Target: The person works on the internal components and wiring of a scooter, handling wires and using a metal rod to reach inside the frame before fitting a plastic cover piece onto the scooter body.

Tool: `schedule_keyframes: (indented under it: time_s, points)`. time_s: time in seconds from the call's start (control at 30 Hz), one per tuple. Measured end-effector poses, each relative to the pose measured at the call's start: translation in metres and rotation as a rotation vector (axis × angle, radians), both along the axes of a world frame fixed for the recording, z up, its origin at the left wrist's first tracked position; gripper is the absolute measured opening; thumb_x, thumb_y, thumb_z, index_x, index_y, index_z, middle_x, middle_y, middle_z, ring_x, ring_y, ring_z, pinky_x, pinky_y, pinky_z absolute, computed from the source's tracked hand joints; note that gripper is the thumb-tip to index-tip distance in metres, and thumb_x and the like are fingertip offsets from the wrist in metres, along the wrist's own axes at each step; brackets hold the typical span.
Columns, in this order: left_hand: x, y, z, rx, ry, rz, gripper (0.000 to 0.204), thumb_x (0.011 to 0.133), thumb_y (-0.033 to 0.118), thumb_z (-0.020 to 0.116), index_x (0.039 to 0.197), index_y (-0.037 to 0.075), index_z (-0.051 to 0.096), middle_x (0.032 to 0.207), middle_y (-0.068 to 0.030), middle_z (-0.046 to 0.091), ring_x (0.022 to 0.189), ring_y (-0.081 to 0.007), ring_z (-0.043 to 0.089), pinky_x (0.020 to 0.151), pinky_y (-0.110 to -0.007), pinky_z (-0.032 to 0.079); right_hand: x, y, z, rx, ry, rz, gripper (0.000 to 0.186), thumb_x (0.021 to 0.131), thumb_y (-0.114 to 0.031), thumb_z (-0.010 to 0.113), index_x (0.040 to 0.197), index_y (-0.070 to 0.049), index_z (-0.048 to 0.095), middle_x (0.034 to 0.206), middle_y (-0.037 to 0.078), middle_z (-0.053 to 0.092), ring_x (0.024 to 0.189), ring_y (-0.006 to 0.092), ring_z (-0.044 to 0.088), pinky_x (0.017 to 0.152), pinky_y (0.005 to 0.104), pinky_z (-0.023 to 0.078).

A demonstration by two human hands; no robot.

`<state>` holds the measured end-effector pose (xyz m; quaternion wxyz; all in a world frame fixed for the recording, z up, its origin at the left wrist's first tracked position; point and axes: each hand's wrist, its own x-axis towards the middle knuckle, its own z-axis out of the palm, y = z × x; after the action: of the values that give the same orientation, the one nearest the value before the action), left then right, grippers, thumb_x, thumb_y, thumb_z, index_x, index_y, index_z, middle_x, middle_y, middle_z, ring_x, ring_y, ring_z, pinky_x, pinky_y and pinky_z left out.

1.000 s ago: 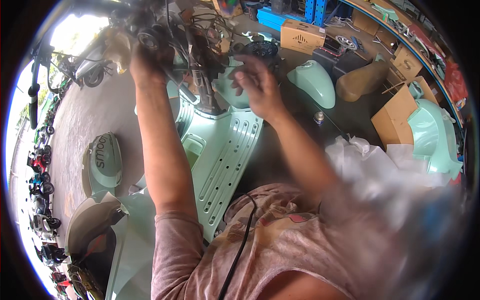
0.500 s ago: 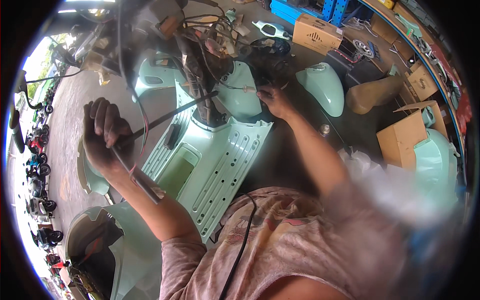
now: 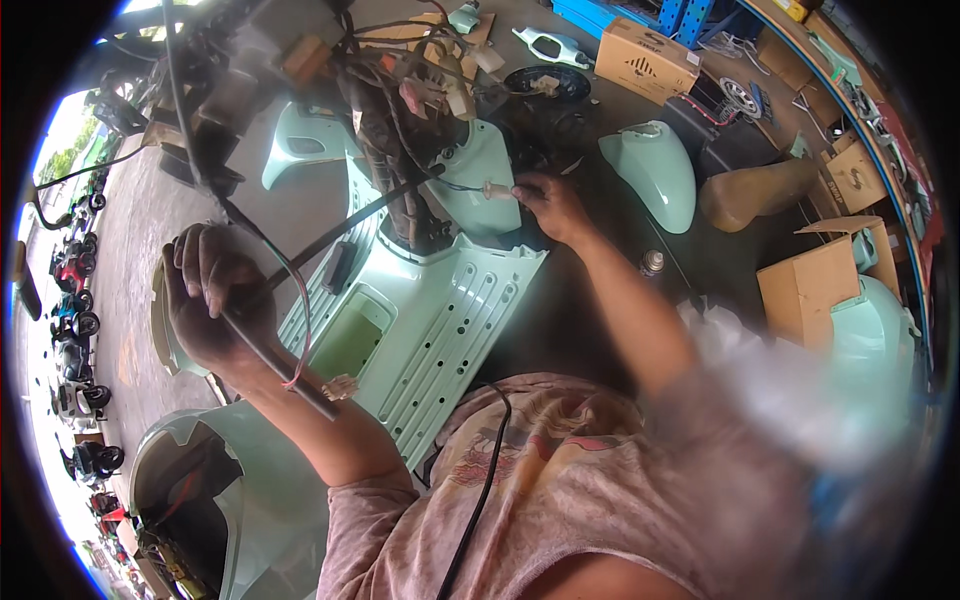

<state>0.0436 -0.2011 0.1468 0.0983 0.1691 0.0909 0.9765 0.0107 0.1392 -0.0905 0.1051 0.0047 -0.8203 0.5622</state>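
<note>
My left hand point(image 3: 222, 300) is wrapped round a long dark tube point(image 3: 340, 222), which slants from beside my forearm up toward the wiring. A thin cable with coloured wires point(image 3: 300, 290) hangs past this hand, ending in a clear plastic connector point(image 3: 341, 387) over my forearm. My right hand point(image 3: 553, 207) pinches a small whitish wire connector point(image 3: 496, 191) whose wires run left to the tube's far end. Behind these stands a taped wiring harness point(image 3: 385, 165) with several plugs. Below lies a mint-green scooter floor panel point(image 3: 460, 310) with slots and holes.
A green fender point(image 3: 655, 175), a tan seat-like piece point(image 3: 755, 190) and cardboard boxes point(image 3: 645, 62) lie to the right. A spray can point(image 3: 651, 263) stands near my right forearm. Another green body panel point(image 3: 280, 500) is at lower left. Several motorcycles point(image 3: 85, 320) line the far left.
The hanging cable and its clear connector have swung; the connector now lies further right over my left forearm. My left hand has lowered slightly, while my right hand keeps its pinch.
</note>
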Motion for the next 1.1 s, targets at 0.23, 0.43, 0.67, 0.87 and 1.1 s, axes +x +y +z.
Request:
schedule_keyframes:
  time_s: [0.23,0.43,0.67,0.87,1.1]
  points:
    - [-0.005,0.014,-0.009,0.018,0.026,0.113,0.034,0.099,0.016,0.03,0.066,0.008,0.033,0.063,-0.0015,0.032,0.055,-0.0118,0.03,0.04,-0.021,0.036,0.003,0.002,0.005,-0.001,0.003,-0.01,0.027,0.088,-0.021,0.062,0.105,0.0,0.063,0.095,0.011,0.069,0.087,0.0182,0.064,0.079,0.0305,0.048]
    - [-0.005,0.03,-0.021,0.163,0.033,0.171,0.034,0.099,0.022,0.03,0.07,0.007,0.036,0.063,-0.0015,0.034,0.054,-0.0142,0.032,0.046,-0.025,0.036,0.034,-0.03,0.047,-0.149,0.492,-0.148,0.028,0.082,-0.011,0.07,0.106,-0.003,0.056,0.1,0.009,0.063,0.081,0.0135,0.061,0.067,0.0261,0.049]
    - [-0.014,0.066,-0.025,0.135,0.025,0.362,0.025,0.097,0.027,0.032,0.078,0.012,0.036,0.074,-0.003,0.037,0.068,-0.019,0.033,0.061,-0.033,0.034,0.069,-0.089,0.173,-0.077,0.738,0.485,0.081,0.064,-0.017,0.085,0.134,-0.006,0.044,0.125,0.013,0.054,0.095,0.0187,0.063,0.066,0.027,0.054]
    - [-0.012,0.109,-0.007,0.291,0.026,0.516,0.029,0.101,0.031,0.029,0.08,0.013,0.035,0.065,-0.0028,0.036,0.056,-0.0171,0.032,0.05,-0.029,0.035,0.052,-0.104,0.225,-0.033,0.855,0.364,0.034,0.09,-0.029,0.061,0.111,-0.003,0.059,0.094,0.011,0.068,0.083,0.0176,0.065,0.07,0.0308,0.054]
    - [-0.038,0.1,-0.002,0.246,0.018,0.639,0.031,0.101,0.029,0.026,0.076,0.013,0.038,0.063,-0.0043,0.038,0.057,-0.0178,0.036,0.056,-0.034,0.038,0.033,-0.092,0.234,-0.139,0.744,0.553,0.039,0.09,-0.037,0.058,0.104,-0.002,0.063,0.093,0.007,0.066,0.083,0.0145,0.064,0.073,0.0285,0.055]
